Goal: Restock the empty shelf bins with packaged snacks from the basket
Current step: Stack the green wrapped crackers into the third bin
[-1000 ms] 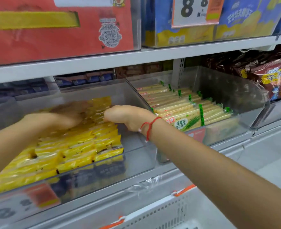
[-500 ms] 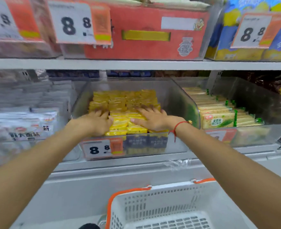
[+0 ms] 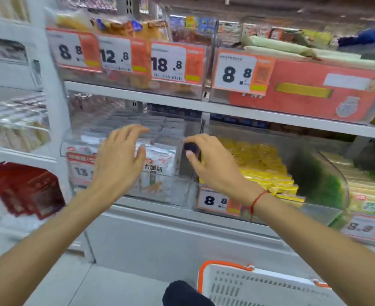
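A clear shelf bin [image 3: 182,195] holds upright white snack packets [image 3: 160,164]. My left hand [image 3: 120,157] hovers in front of this bin with its fingers spread and holds nothing. My right hand [image 3: 213,166] is at the divide between this bin and the bin of yellow packets [image 3: 261,166]. Its thumb and forefinger are curled toward each other around a small dark patch; blur hides whether that is a held thing. The white basket [image 3: 259,286] with an orange rim sits on the floor at the lower right.
Right of the yellow bin stands a bin of green-and-yellow packets [image 3: 370,195]. The shelf above carries bins with price tags [image 3: 237,71] and a red box [image 3: 314,91]. Red packets [image 3: 27,191] hang at the left. A dark shape [image 3: 182,292] lies beside the basket.
The view has swung left. Both hands have lifted off the yellow packets and moved left, now in front of the bin of white packets.
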